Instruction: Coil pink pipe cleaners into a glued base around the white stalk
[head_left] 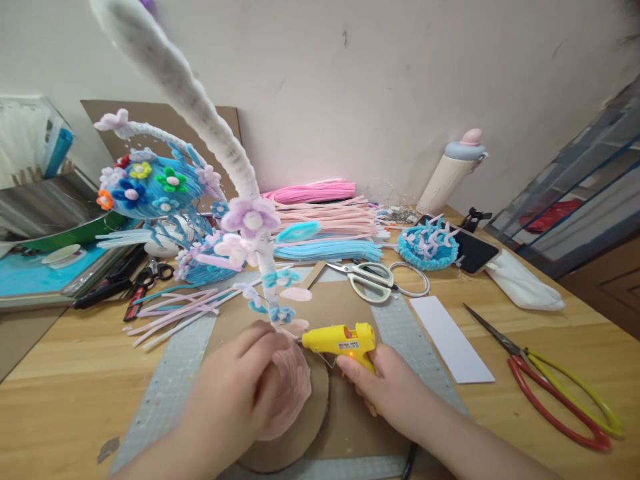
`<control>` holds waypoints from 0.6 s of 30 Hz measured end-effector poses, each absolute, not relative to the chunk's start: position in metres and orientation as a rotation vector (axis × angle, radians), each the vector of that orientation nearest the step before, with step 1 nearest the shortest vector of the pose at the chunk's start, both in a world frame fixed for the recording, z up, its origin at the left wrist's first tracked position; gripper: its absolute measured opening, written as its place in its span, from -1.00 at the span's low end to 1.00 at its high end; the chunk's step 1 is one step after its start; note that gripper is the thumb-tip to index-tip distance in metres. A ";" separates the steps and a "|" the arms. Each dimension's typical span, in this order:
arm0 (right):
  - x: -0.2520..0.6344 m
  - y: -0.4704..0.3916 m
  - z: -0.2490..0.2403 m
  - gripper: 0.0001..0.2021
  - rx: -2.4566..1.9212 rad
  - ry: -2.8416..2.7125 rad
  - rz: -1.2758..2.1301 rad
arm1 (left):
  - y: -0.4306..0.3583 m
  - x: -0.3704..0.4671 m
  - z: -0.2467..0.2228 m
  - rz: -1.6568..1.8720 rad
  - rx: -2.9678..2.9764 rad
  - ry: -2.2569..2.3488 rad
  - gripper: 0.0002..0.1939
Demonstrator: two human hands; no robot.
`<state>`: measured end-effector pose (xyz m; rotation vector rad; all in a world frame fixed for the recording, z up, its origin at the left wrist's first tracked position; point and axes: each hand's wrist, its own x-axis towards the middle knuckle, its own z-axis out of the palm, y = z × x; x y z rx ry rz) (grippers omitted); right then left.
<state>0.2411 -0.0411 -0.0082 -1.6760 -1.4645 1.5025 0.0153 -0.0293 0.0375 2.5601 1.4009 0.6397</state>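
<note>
My right hand (383,380) grips a yellow hot glue gun (340,339) with a small orange light on it. Its nozzle points left, at the foot of a tall white pipe-cleaner stem (267,267) dressed with purple, pink and blue flowers. That stem rises from a pink wrapped base (293,393) on a round cardboard disc (305,433). Curled over the base and the stem's foot is my left hand (235,387), its fingers closed; the exact spot they pinch is hidden. A pale pink petal lies close above the nozzle.
Bundles of pink and blue pipe cleaners (325,250) lie at the back. White-handled scissors (370,280), a white card (450,340) and red-and-yellow-handled scissors (545,387) are on the right. A blue flowered craft (165,187) stands left. A bottle (450,173) and phone (475,252) are back right.
</note>
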 end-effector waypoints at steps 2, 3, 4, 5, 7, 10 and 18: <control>0.242 -0.042 -0.004 -0.62 -1.729 -1.461 1.512 | -0.030 0.002 0.031 0.667 2.530 1.468 -0.76; 0.243 -0.042 -0.001 -0.62 -1.759 -1.461 1.516 | -0.029 -0.003 0.029 0.668 2.512 1.493 -0.77; 0.243 -0.043 0.002 -0.62 -1.780 -1.469 1.518 | -0.029 -0.006 0.026 0.657 2.497 1.496 -0.77; 0.244 -0.043 0.005 -0.62 -1.786 -1.485 1.518 | -0.028 -0.007 0.024 0.641 2.486 1.485 -0.77; 0.246 -0.043 0.010 -0.64 -1.752 -1.536 1.508 | -0.028 -0.006 0.021 0.571 2.475 1.432 -0.76; 0.248 -0.044 0.015 -0.71 -1.657 -1.618 1.440 | -0.029 0.001 0.019 0.393 2.464 1.364 -0.72; 0.258 -0.052 0.036 -0.86 -1.585 -2.054 1.282 | -0.029 0.009 0.018 0.311 2.486 1.311 -0.74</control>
